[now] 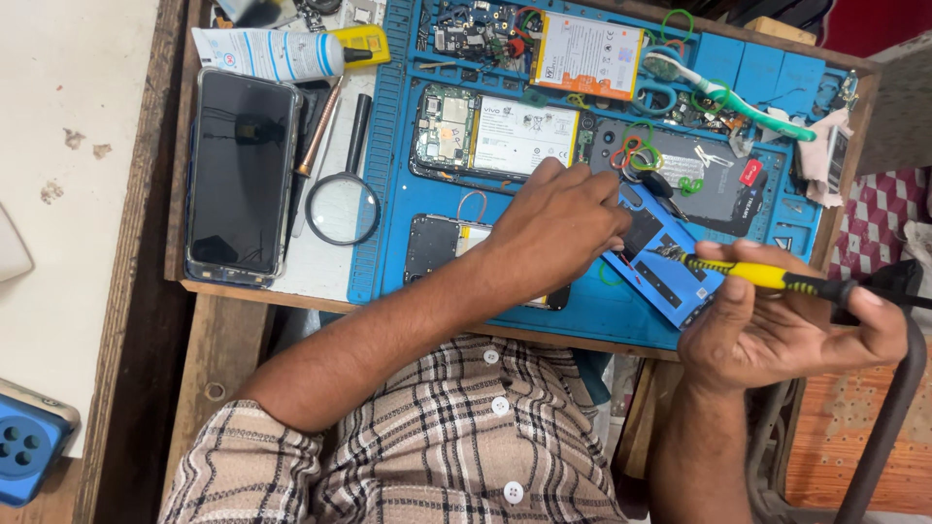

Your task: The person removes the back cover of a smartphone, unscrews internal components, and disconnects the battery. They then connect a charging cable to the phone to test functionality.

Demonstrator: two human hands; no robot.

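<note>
Head view: your left hand (558, 218) presses fingers-down on a blue phone back cover (660, 257) lying tilted on the blue repair mat (388, 194). Your right hand (777, 330) grips a yellow-handled screwdriver (767, 278), its tip touching the cover. An opened phone (500, 136) lies just beyond; a magnifying glass (342, 206) rests at left.

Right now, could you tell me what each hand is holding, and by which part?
Right hand grips a yellow-handled tool by its handle. Left hand presses the blue phone part, its grip hidden.
</note>
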